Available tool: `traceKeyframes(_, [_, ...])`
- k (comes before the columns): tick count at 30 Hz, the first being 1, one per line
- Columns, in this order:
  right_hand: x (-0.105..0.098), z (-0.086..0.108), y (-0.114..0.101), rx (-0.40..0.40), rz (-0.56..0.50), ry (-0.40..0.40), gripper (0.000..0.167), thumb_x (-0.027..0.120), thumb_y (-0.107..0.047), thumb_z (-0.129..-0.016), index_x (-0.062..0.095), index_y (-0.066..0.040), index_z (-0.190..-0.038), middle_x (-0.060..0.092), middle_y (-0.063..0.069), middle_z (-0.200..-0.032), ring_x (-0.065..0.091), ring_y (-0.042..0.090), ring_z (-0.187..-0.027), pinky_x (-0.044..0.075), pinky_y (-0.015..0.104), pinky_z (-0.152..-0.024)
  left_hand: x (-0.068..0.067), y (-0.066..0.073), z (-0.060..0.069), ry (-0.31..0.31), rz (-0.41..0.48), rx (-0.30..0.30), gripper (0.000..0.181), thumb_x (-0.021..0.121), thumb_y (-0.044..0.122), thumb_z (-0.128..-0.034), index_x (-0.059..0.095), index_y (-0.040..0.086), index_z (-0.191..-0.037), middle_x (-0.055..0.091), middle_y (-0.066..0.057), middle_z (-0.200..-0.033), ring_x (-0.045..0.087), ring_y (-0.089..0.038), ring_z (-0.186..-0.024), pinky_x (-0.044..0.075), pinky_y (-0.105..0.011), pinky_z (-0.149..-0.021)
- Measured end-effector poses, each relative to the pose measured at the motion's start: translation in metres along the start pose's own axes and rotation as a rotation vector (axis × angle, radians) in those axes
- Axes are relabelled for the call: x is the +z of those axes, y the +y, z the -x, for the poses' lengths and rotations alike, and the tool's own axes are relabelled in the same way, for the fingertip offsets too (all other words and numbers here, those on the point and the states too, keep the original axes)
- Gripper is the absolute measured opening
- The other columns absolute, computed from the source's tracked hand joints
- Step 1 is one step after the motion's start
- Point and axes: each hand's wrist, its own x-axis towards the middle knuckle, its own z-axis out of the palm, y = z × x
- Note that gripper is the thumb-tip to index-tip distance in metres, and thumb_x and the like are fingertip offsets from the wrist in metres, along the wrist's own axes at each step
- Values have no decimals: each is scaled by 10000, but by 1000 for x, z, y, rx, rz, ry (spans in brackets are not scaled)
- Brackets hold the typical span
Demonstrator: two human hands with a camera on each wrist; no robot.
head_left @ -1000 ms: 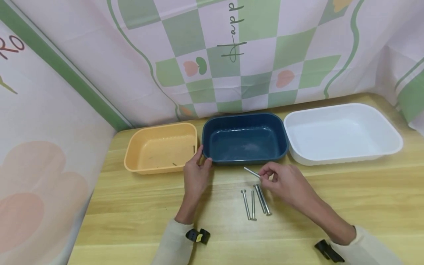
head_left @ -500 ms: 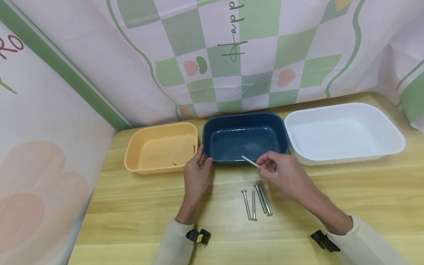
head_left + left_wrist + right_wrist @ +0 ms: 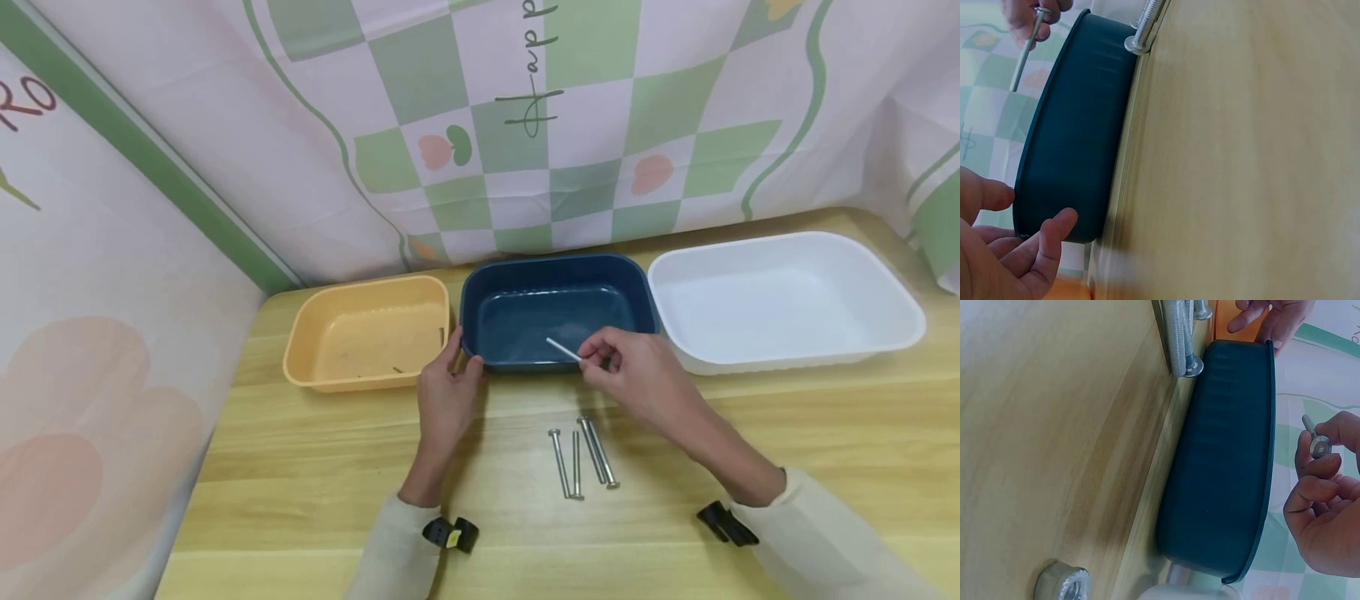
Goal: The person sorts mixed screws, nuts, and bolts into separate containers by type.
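My right hand pinches a silvery bolt by its head end, between thumb and fingers. The bolt's shank slants to the upper left, over the front part of the dark blue bin. In the right wrist view the bolt head shows between the fingertips. My left hand holds the front left corner of that bin, with thumb and fingers on either side of the corner, as the left wrist view shows. Several more bolts lie on the table in front of the bin.
A yellow bin with a few small dark pieces stands left of the blue one, and a white bin on its right. The wooden table meets a patterned cloth behind. A metal piece shows low in the right wrist view.
My right hand has carried the bolt up and away from me, from before the dark blue bin to over its front rim. The left hand stays at the corner.
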Motion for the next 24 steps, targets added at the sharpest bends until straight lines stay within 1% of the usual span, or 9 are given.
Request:
traceKeyframes(5, [1, -4, 2, 8, 9, 0, 56, 669, -64, -874, 710, -57, -911, 658, -19, -757, 522, 143, -620, 415, 266, -527, 0, 2, 1, -1, 4, -5, 486, 677, 67, -934, 567, 43, -1407, 681, -143, -1218, 529, -99, -461, 346, -188, -429])
traceKeyframes(7, [1, -5, 3, 10, 11, 2, 50, 673, -69, -877, 709, -59, -910, 655, -19, -756, 506, 144, -603, 392, 267, -507, 0, 2, 1, 0, 2, -9, 486, 676, 67, -936, 565, 46, -1409, 668, -140, -1242, 525, -103, -459, 345, -188, -426])
traceKeyframes(10, [2, -8, 4, 8, 14, 8, 42, 676, -75, -877, 706, -61, -903, 648, -23, -748, 489, 144, -584, 369, 272, -490, 1, 3, 2, 5, -2, -11, 485, 673, 68, -936, 567, 49, -1408, 673, -138, -1233, 503, -103, -440, 330, -192, -416])
traceKeyframes(17, [2, -15, 6, -18, 24, 26, 39, 683, -90, -864, 712, -73, -883, 649, -41, -731, 528, 128, -603, 417, 282, -541, 1, 3, 2, 18, -3, -23, 489, 664, 59, -930, 561, 39, -1408, 682, -147, -1209, 476, -105, -408, 305, -190, -393])
traceKeyframes(24, [0, -21, 5, -29, 37, 2, 79, 680, -104, -862, 720, -56, -910, 667, -43, -747, 552, 113, -625, 442, 299, -581, 1, 3, 5, 30, -10, -11, 479, 669, 58, -927, 570, 23, -1395, 680, -160, -1202, 551, -110, -442, 334, -189, -401])
